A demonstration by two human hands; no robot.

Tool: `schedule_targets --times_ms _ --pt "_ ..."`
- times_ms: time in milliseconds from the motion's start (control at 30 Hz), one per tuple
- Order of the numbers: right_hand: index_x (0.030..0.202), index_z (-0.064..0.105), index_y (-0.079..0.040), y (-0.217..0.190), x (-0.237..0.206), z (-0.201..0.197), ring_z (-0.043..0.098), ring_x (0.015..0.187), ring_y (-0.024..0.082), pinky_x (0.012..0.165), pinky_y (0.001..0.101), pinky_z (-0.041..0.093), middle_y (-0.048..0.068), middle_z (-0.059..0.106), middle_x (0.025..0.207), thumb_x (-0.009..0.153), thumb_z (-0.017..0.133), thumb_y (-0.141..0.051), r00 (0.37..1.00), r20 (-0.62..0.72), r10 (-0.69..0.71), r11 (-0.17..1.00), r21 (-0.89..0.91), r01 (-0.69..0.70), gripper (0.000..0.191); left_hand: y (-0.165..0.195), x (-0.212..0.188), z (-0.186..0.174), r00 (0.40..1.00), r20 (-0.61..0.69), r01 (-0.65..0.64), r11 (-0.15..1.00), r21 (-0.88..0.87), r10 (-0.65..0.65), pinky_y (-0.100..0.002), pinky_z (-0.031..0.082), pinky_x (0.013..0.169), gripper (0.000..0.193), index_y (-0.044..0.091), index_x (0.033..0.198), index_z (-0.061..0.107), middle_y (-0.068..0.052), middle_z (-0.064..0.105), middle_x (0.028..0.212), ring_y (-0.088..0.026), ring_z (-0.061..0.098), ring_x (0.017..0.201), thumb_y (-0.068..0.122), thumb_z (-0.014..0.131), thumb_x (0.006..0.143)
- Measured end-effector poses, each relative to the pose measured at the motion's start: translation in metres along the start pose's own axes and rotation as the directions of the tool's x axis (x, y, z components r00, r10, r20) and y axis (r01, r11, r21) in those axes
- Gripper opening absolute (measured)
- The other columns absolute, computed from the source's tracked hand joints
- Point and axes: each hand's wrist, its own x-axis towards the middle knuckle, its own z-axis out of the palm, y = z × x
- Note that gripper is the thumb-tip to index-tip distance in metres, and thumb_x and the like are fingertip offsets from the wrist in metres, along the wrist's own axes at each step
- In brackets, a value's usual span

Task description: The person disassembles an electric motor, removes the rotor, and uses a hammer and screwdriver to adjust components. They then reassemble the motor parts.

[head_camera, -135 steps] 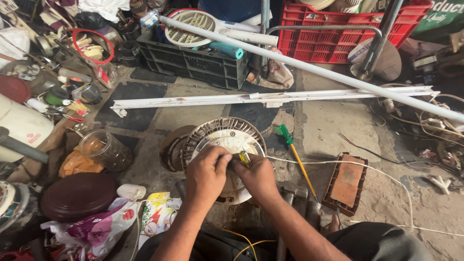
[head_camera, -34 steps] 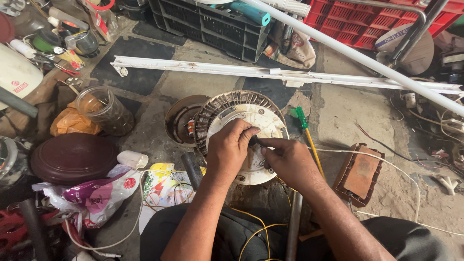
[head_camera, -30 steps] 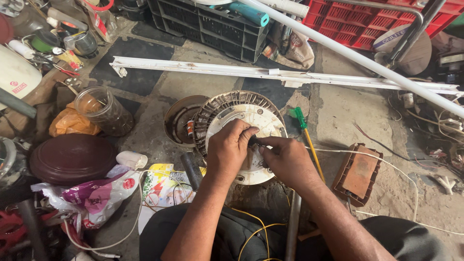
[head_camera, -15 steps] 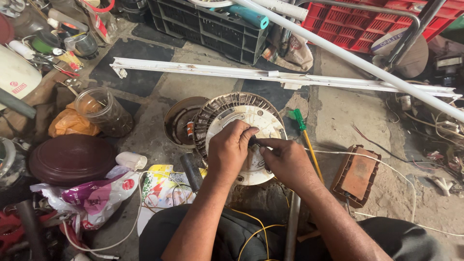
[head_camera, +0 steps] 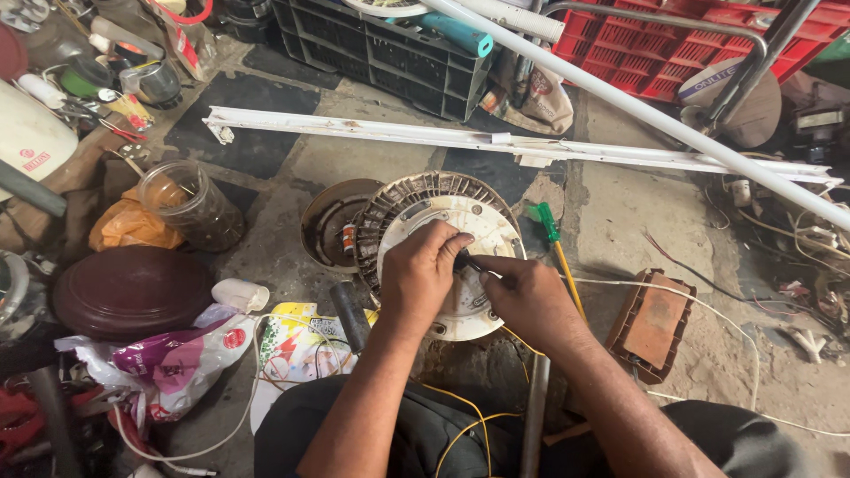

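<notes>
left hand (head_camera: 421, 276), right hand (head_camera: 529, 296), fingers together

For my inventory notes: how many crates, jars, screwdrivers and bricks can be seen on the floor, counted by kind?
Plastic crates: 2, black crate and red crate
Clear jar: 1
Green-handled screwdriver: 1
Brick: 1
Total: 5

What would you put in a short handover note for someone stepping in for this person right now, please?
Left hand: pressed on the round motor assembly, fingers curled at its centre.
Right hand: pinching a small dark part at the same centre spot, touching the left fingertips.
The motor lies flat on the floor, white plate up, windings visible around the rim.
A green-handled screwdriver lies just right of it, a brick further right.
Done or left: cannot tell.
</notes>
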Motion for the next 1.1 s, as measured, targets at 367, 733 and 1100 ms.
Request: schedule_targets --times_ms 367,733,1100 --pt "0.120 0.076 -0.020 -0.012 0.001 0.001 0.073 0.059 0.022 0.063 0.0381 0.058 0.017 0.076 0.069 0.089 0.067 -0.022 1.000 -0.026 0.015 0.996 -0.092 -0.018 0.033 -0.001 0.002 -0.001 1.000 0.017 0.020 1.000 -0.001 -0.020 -0.037 0.054 0.058 0.016 0.008 0.090 0.066 -0.006 0.072 0.081 -0.026 0.073 0.070 0.020 0.075 0.094" --pt "0.119 0.076 -0.017 -0.014 0.007 0.000 0.077 0.069 0.026 0.074 0.0397 0.059 0.018 0.076 0.076 0.087 0.068 -0.024 0.999 -0.017 -0.032 0.987 -0.160 0.029 0.033 -0.001 0.001 -0.001 0.999 -0.006 -0.038 0.998 0.053 0.038 -0.041 0.052 0.061 0.012 0.009 0.093 0.068 -0.010 0.070 0.083 -0.031 0.070 0.073 0.018 0.075 0.094" --pt "0.120 0.076 -0.019 -0.013 0.007 0.000 0.077 0.070 0.025 0.073 0.0393 0.059 0.017 0.076 0.077 0.087 0.068 -0.023 0.999 -0.022 -0.037 0.990 -0.140 0.033 0.035 -0.002 0.002 -0.001 1.000 0.000 -0.005 1.000 -0.001 0.005 -0.040 0.053 0.060 0.018 0.007 0.090 0.065 -0.009 0.070 0.081 -0.029 0.071 0.072 0.020 0.077 0.093"
